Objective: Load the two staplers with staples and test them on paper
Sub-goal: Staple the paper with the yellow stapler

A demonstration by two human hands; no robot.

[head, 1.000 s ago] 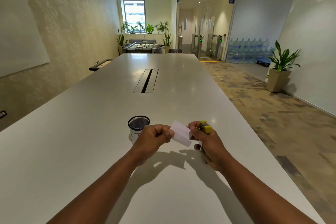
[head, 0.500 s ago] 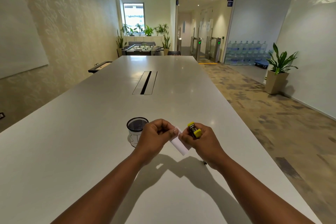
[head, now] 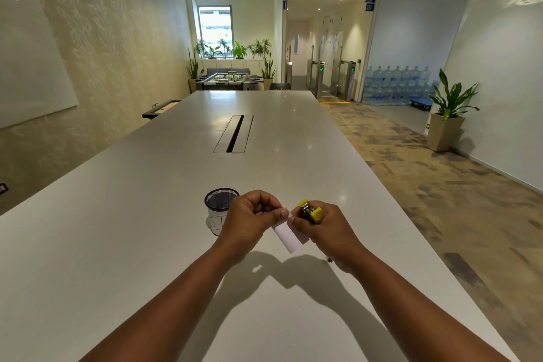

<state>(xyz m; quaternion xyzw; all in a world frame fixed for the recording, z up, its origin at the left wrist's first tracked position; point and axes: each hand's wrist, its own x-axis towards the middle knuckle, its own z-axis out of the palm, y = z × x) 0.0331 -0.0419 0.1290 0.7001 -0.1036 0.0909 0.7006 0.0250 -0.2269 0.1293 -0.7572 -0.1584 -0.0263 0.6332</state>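
— Pale and glossy, the long worktop (head: 147,258) carries both forearms in from the near edge. What are the hands doing?

— The left hand (head: 249,219) is curled, pinching the upper end of a small strip of white paper (head: 289,236) between thumb and fingers. The right hand (head: 326,229) pinches the same end from the other side, so the two hands almost meet over it, and the paper hangs down and toward the viewer between them.

— And the stapler?

— A small yellow stapler (head: 310,211) sits gripped in the right hand, its metal middle showing between the yellow parts, poking out above the knuckles. I cannot tell whether its jaws touch the paper. I see only this one stapler.

— Anything else close by?

— Just beyond the left hand stands a black mesh cup (head: 220,206), touching nothing. A tiny dark object (head: 329,259) lies on the worktop under the right wrist; too small to tell what.

— Farther off?

— Well beyond both hands a cable slot (head: 235,134) runs along the middle of the worktop. Past its far end stands a foosball table (head: 230,79), and to the right of the hands, on the floor, a potted plant (head: 449,109).
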